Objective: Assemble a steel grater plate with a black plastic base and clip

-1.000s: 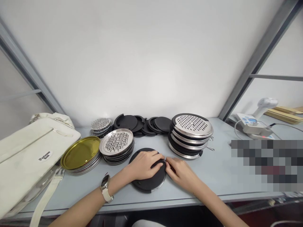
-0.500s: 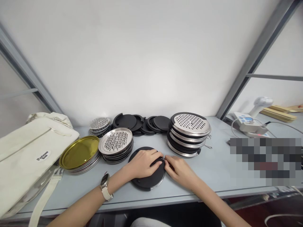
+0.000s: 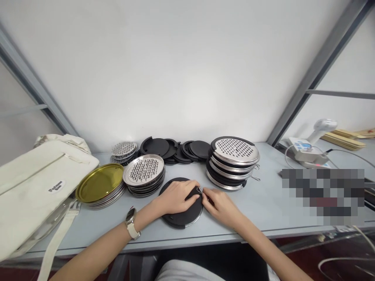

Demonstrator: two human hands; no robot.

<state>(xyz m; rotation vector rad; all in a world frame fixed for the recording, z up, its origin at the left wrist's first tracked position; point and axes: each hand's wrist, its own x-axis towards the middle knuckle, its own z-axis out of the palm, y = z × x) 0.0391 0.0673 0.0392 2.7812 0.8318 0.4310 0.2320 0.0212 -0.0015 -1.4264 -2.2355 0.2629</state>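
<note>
A round black disc with a silvery edge at its lower right lies flat on the grey table. My left hand rests across its top, thumb and fingers gripping it near its right rim. At that rim sits a small metal wire loop. Fingertips pinched together, my right hand holds the loop's right end against the disc's edge. Just left of the disc is a stack of round grater plates. Behind and to the right stands a taller stack of perforated metal discs with black rims.
Gold-topped round plates and a cream bag are at the left. Black discs and small graters line the wall. A white handheld device, cables and wooden pieces lie right. The table's front edge is near.
The view has shifted slightly. Both hands remain at the disc's right rim, where the wire loop now shows more clearly between them.
</note>
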